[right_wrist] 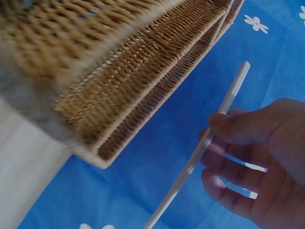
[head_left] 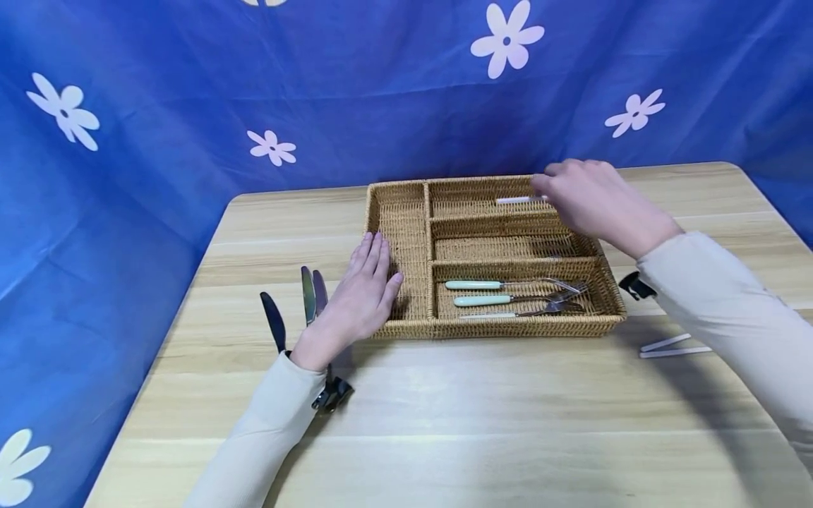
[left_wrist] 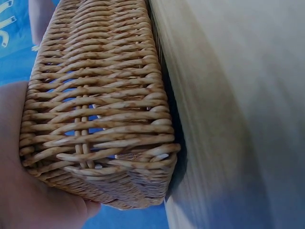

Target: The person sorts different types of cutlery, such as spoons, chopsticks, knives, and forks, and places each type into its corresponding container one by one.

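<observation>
A brown wicker cutlery tray (head_left: 432, 329) lies on the table. My left hand (head_left: 362, 289) rests on its left rim with fingers straight; the left wrist view shows the tray's woven corner (left_wrist: 100, 119) beside the hand (left_wrist: 28, 195). Above the back right compartment, my right hand (head_left: 587, 194) pinches a slim pale stick (head_left: 517, 200) between thumb and fingers. Seen from the right wrist, the stick (right_wrist: 188, 167) is silvery white and clear of the tray. Mint-handled forks (head_left: 483, 300) lie in the front right compartment.
Dark-bladed knives (head_left: 273, 321) lie left of the tray, partly hidden by my left arm. Two slim white sticks (head_left: 673, 352) lie on the table at the right, partly under my right sleeve. A blue flowered cloth (head_left: 381, 92) hangs behind the table.
</observation>
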Demonstrator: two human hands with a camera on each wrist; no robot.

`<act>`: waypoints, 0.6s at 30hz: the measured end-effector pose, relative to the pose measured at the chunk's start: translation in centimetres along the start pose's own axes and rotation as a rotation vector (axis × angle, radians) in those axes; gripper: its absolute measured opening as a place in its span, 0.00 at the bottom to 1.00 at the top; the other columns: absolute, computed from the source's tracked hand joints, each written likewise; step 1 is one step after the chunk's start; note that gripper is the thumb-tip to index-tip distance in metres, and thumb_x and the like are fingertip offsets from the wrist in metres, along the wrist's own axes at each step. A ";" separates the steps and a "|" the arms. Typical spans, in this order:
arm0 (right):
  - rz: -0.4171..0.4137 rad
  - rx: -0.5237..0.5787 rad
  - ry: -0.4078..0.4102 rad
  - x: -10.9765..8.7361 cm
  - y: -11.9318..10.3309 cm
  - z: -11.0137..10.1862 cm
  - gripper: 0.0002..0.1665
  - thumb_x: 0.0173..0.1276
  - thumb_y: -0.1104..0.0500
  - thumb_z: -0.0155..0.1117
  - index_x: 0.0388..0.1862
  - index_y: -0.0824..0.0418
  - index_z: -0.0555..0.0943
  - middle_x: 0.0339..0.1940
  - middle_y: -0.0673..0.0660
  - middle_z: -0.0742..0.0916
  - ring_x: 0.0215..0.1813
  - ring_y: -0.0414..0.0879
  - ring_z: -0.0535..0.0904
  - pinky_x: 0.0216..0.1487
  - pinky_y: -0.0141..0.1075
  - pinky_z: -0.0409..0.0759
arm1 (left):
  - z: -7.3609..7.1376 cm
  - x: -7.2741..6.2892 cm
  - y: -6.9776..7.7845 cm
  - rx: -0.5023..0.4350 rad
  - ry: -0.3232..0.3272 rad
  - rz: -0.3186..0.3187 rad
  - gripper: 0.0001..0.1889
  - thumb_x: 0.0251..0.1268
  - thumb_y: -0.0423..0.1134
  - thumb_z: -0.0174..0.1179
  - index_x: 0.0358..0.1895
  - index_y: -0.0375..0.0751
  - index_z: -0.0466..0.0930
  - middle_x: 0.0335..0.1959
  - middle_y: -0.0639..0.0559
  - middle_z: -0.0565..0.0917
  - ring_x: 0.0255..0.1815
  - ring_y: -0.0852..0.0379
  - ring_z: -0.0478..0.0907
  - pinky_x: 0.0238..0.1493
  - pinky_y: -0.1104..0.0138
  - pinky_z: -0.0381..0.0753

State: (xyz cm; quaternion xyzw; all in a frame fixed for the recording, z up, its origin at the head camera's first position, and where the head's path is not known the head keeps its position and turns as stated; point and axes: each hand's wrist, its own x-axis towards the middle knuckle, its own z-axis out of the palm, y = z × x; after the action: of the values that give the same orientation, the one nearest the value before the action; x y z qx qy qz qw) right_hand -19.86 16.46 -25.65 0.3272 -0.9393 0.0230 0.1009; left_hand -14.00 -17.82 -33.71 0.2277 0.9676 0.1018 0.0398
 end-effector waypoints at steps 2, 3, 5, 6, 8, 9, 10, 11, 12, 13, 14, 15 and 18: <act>0.010 0.000 -0.026 1.4 -0.2 -0.2 0.17 0.58 0.77 0.56 0.42 0.63 0.82 0.34 0.63 0.85 0.31 0.59 0.80 0.21 0.50 0.79 | -0.1 -0.1 -0.1 -0.005 0.003 -0.002 0.34 0.80 0.50 0.28 0.74 0.24 0.38 0.77 0.33 0.36 0.77 0.43 0.28 0.76 0.57 0.29; 0.013 0.003 -0.035 2.0 -0.3 -0.2 0.16 0.59 0.76 0.56 0.42 0.63 0.82 0.34 0.63 0.85 0.31 0.59 0.80 0.23 0.51 0.80 | -0.1 -0.1 -0.1 -0.007 0.004 -0.002 0.34 0.80 0.50 0.28 0.74 0.24 0.38 0.77 0.34 0.36 0.77 0.43 0.27 0.76 0.57 0.29; 0.013 0.018 -0.052 3.2 -0.3 0.0 0.16 0.59 0.75 0.55 0.42 0.63 0.82 0.34 0.63 0.85 0.33 0.60 0.81 0.26 0.54 0.81 | -0.2 -0.1 -0.1 -0.007 0.004 -0.005 0.34 0.80 0.50 0.29 0.74 0.24 0.39 0.77 0.34 0.36 0.77 0.43 0.27 0.76 0.57 0.29; 0.013 0.026 -0.058 3.7 -0.3 0.2 0.14 0.62 0.74 0.56 0.42 0.63 0.82 0.34 0.63 0.85 0.34 0.61 0.81 0.27 0.55 0.81 | -0.2 -0.2 -0.1 -0.004 0.001 -0.007 0.34 0.80 0.50 0.29 0.74 0.25 0.39 0.77 0.34 0.35 0.77 0.43 0.27 0.76 0.57 0.29; 0.015 0.036 -0.069 4.5 -0.2 0.6 0.13 0.63 0.73 0.55 0.42 0.63 0.82 0.35 0.63 0.85 0.36 0.62 0.82 0.28 0.57 0.81 | -0.2 -0.2 -0.1 0.002 0.002 -0.009 0.34 0.79 0.50 0.29 0.74 0.24 0.39 0.77 0.35 0.35 0.77 0.44 0.27 0.76 0.57 0.29; 0.018 0.039 -0.072 4.9 -0.1 0.9 0.13 0.63 0.73 0.55 0.41 0.63 0.82 0.35 0.63 0.86 0.37 0.62 0.82 0.29 0.58 0.81 | -0.2 -0.1 -0.1 0.007 0.006 -0.008 0.34 0.79 0.50 0.29 0.74 0.24 0.39 0.77 0.35 0.35 0.77 0.43 0.27 0.76 0.57 0.29; 0.023 0.039 -0.078 5.2 0.0 1.1 0.14 0.62 0.73 0.54 0.41 0.63 0.83 0.35 0.63 0.86 0.37 0.62 0.82 0.30 0.58 0.81 | -0.2 -0.1 -0.1 0.011 0.009 -0.005 0.34 0.79 0.50 0.29 0.74 0.24 0.40 0.77 0.34 0.36 0.77 0.43 0.28 0.76 0.57 0.29; 0.028 0.038 -0.088 5.5 0.1 1.4 0.14 0.62 0.73 0.54 0.41 0.63 0.83 0.35 0.63 0.86 0.37 0.62 0.82 0.31 0.58 0.81 | -0.1 -0.1 0.0 0.012 0.010 -0.002 0.34 0.79 0.50 0.29 0.74 0.24 0.40 0.77 0.34 0.36 0.77 0.43 0.28 0.76 0.57 0.29; 0.034 0.037 -0.104 5.7 0.2 1.7 0.14 0.61 0.74 0.54 0.41 0.63 0.82 0.35 0.63 0.86 0.37 0.62 0.82 0.32 0.58 0.81 | -0.1 -0.1 0.0 0.012 0.011 0.003 0.34 0.79 0.50 0.28 0.74 0.24 0.40 0.77 0.34 0.36 0.77 0.42 0.28 0.76 0.57 0.29; 0.037 0.034 -0.119 5.8 0.3 2.0 0.15 0.60 0.75 0.53 0.41 0.63 0.82 0.35 0.64 0.86 0.37 0.62 0.82 0.33 0.59 0.81 | 0.0 -0.1 0.0 0.011 0.012 0.007 0.34 0.79 0.50 0.29 0.74 0.24 0.40 0.77 0.33 0.37 0.77 0.42 0.29 0.76 0.57 0.30; 0.038 0.033 -0.130 5.9 0.4 2.2 0.15 0.59 0.75 0.53 0.41 0.64 0.82 0.35 0.64 0.86 0.37 0.62 0.82 0.34 0.59 0.81 | 0.0 -0.2 0.1 0.010 0.010 0.010 0.34 0.79 0.50 0.28 0.74 0.24 0.40 0.77 0.33 0.37 0.77 0.42 0.29 0.76 0.57 0.30; 0.038 0.033 -0.139 6.0 0.4 2.4 0.15 0.59 0.75 0.53 0.41 0.64 0.81 0.34 0.64 0.86 0.37 0.62 0.82 0.35 0.58 0.81 | 0.0 -0.2 0.1 0.009 0.009 0.011 0.34 0.79 0.50 0.28 0.74 0.23 0.41 0.77 0.32 0.38 0.77 0.41 0.29 0.76 0.56 0.30; 0.042 0.039 -0.151 6.1 0.4 2.5 0.15 0.59 0.75 0.52 0.41 0.64 0.80 0.33 0.63 0.85 0.35 0.61 0.81 0.35 0.58 0.81 | 0.0 -0.4 0.0 0.007 0.011 0.005 0.34 0.79 0.50 0.27 0.74 0.24 0.41 0.77 0.32 0.38 0.77 0.41 0.29 0.76 0.56 0.31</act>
State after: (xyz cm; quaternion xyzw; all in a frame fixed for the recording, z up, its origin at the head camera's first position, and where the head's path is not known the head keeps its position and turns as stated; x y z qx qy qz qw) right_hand -25.22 12.81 -26.88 0.3100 -0.9503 0.0188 0.0228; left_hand -13.61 -17.97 -33.67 0.2296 0.9676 0.0999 0.0337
